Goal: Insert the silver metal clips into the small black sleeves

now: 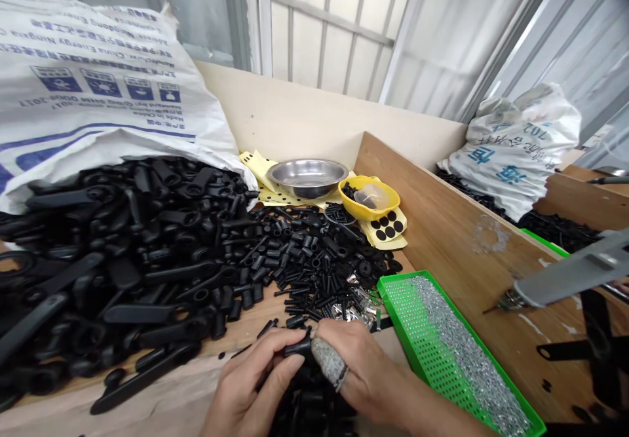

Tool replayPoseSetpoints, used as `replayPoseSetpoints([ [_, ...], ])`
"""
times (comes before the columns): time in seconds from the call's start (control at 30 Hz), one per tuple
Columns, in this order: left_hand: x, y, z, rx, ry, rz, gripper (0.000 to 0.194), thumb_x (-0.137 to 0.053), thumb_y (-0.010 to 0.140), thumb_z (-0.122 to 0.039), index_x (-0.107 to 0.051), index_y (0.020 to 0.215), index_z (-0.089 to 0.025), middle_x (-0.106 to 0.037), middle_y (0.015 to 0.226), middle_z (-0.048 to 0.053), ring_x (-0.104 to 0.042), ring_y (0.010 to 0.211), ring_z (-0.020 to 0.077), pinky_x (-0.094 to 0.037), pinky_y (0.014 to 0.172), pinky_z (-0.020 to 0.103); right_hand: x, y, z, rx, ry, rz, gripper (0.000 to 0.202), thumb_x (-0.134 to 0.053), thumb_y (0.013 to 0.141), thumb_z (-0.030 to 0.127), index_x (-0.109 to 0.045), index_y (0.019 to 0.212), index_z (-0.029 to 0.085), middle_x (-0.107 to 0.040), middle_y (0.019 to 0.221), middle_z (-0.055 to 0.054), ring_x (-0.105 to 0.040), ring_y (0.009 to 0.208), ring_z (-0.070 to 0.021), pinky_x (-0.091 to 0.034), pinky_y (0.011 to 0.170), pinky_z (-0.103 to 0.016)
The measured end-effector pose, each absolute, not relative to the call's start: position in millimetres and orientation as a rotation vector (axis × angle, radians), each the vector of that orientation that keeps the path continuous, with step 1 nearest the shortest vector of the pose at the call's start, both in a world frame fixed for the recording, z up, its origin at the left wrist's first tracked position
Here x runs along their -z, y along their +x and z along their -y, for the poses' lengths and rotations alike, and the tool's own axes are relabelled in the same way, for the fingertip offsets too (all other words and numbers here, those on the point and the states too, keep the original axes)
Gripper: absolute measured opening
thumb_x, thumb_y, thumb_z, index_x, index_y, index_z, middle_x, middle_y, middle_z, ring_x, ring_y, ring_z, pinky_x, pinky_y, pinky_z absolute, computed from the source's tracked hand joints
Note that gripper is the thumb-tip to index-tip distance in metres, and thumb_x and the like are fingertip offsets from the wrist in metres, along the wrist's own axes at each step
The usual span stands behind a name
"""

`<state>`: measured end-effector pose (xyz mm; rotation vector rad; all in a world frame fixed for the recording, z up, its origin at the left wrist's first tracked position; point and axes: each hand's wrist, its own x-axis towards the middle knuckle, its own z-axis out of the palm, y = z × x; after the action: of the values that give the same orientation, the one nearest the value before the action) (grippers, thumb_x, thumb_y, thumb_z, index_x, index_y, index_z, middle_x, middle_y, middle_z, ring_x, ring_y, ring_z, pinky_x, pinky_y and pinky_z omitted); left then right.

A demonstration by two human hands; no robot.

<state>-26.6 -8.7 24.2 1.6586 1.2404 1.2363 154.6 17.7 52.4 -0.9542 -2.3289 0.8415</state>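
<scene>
Near the front edge of the table, my left hand [255, 381] pinches a small black cylindrical plastic part [297, 347] between thumb and fingers. My right hand [366, 368] is closed against the other end of that part, and its thumb wears a grey fabric cover [328, 360]. The right fingertips are partly hidden, along with whatever small piece may lie between them. Below both hands is a dark heap of black parts [312, 407]. Just beyond them lie thin black ribbed pins [324, 286] and shiny metal clips [361, 303].
A white sack [113, 90] spills black handles [147, 253] across the left. A green tray [417, 352] of small metal pieces sits at right, below a power screwdriver [565, 273]. Behind are a steel bowl [308, 173], a yellow bowl [368, 209] and a wooden divider [427, 208].
</scene>
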Motion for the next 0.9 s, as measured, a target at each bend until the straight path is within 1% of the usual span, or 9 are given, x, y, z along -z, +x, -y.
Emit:
replayPoseSetpoints([
  [0.03,-23.4,-26.2,9.0,-1.208,1.634,-1.24,0.018,-0.062,0.075,-0.023,-0.07,0.09,-0.03,-0.074,0.085,-0.003,-0.068,0.078,0.0168,-0.051,0.07,0.018,-49.7,154.4,-17.9,-0.773,-0.943,2.354,0.012,-0.035,0.085,0.017,-0.042,0.076,0.019,-0.05,0.07,0.0,-0.043,0.062,-0.0119,-0.033,0.059,-0.022],
  [0.13,-22.4,-23.3,10.5,-1.145,1.429,-1.231,0.017,-0.059,0.077,-0.028,-0.069,0.092,-0.027,-0.07,0.068,-0.004,-0.065,0.061,0.0145,-0.051,0.057,0.017,-41.0,153.9,-19.2,-0.548,-0.875,2.427,0.01,-0.035,0.081,0.019,-0.044,0.077,0.018,-0.05,0.071,-0.003,-0.044,0.063,-0.0143,-0.034,0.059,-0.025],
  [0.23,-24.4,-20.2,10.9,-1.104,1.226,-1.194,0.016,-0.06,0.077,-0.031,-0.07,0.088,-0.025,-0.064,0.055,-0.005,-0.059,0.052,0.0125,-0.048,0.051,0.017,-35.8,155.0,-21.2,-0.306,-0.836,2.538,0.009,-0.039,0.073,0.018,-0.046,0.078,0.016,-0.05,0.072,-0.005,-0.042,0.065,-0.0169,-0.035,0.061,-0.028],
  [0.33,-26.9,-19.2,9.5,-1.049,1.093,-1.176,0.017,-0.062,0.074,-0.034,-0.07,0.085,-0.022,-0.062,0.051,-0.005,-0.056,0.049,0.0115,-0.045,0.049,0.017,-37.5,158.1,-23.2,-0.123,-0.802,2.671,0.01,-0.041,0.07,0.018,-0.048,0.077,0.015,-0.051,0.074,-0.007,-0.041,0.066,-0.0182,-0.036,0.065,-0.031],
  [0.43,-26.6,-20.1,7.5,-0.98,1.006,-1.137,0.021,-0.065,0.071,-0.038,-0.069,0.082,-0.021,-0.062,0.052,-0.004,-0.054,0.046,0.0106,-0.042,0.044,0.017,-43.5,162.3,-24.4,0.018,-0.737,2.77,0.009,-0.043,0.072,0.018,-0.05,0.077,0.015,-0.051,0.075,-0.008,-0.04,0.067,-0.019,-0.036,0.066,-0.032],
  [0.57,-23.0,-20.2,6.0,-0.922,0.95,-1.075,0.03,-0.065,0.07,-0.045,-0.068,0.079,-0.017,-0.06,0.049,-0.003,-0.049,0.04,0.0086,-0.037,0.038,0.016,-48.4,165.4,-24.7,0.159,-0.651,2.839,0.009,-0.04,0.075,0.015,-0.05,0.075,0.015,-0.05,0.071,-0.007,-0.039,0.063,-0.0184,-0.035,0.064,-0.032],
  [0.63,-22.1,-19.2,5.9,-0.93,0.933,-1.075,0.033,-0.067,0.068,-0.047,-0.067,0.079,-0.016,-0.059,0.049,-0.003,-0.048,0.04,0.008,-0.036,0.038,0.016,-47.8,164.9,-24.5,0.165,-0.643,2.846,0.009,-0.04,0.076,0.015,-0.05,0.074,0.015,-0.049,0.07,-0.006,-0.039,0.062,-0.0184,-0.035,0.064,-0.032],
  [0.73,-23.5,-18.1,5.9,-0.948,0.913,-1.079,0.033,-0.069,0.067,-0.046,-0.067,0.08,-0.016,-0.06,0.051,-0.003,-0.048,0.041,0.0078,-0.036,0.039,0.015,-45.1,163.1,-24.3,0.083,-0.647,2.833,0.007,-0.043,0.074,0.019,-0.049,0.076,0.015,-0.051,0.071,-0.006,-0.04,0.063,-0.0185,-0.036,0.065,-0.032],
  [0.9,-27.5,-20.8,6.0,-0.974,1.041,-1.111,0.02,-0.069,0.068,-0.034,-0.069,0.083,-0.02,-0.061,0.053,-0.004,-0.053,0.049,0.0109,-0.044,0.047,0.017,-43.1,162.2,-24.0,-0.313,-0.769,2.761,0.012,-0.043,0.076,0.019,-0.049,0.086,0.014,-0.055,0.078,-0.007,-0.047,0.069,-0.0178,-0.039,0.07,-0.03],
])
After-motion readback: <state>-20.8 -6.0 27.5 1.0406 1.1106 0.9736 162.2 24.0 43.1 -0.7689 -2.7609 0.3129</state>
